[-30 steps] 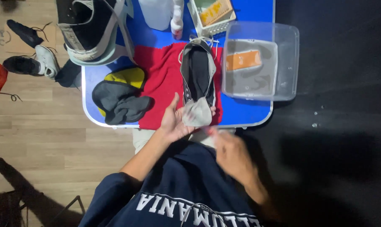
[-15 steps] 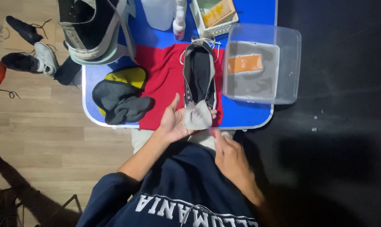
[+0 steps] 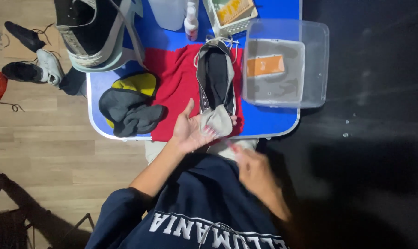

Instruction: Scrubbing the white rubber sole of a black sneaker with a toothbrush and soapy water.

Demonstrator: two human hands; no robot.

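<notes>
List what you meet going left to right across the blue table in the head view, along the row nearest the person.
Dark grey cloth pile on a yellow cloth → left hand cupping the toe of the grey-and-black shoe on the red towel → clear plastic tub holding an orange block.

Light falls from above, brightest on the blue surface (image 3: 273,121) and red cloth (image 3: 174,87), both sharp. Right third of frame sinks into near-black. Clear tub (image 3: 316,60) shows soft glare. Right hand (image 3: 253,173) smeared by motion blur and in shadow; left hand (image 3: 190,131) fairly crisp. Wood floor (image 3: 43,152) evenly lit, shadowed bottom left.
</notes>
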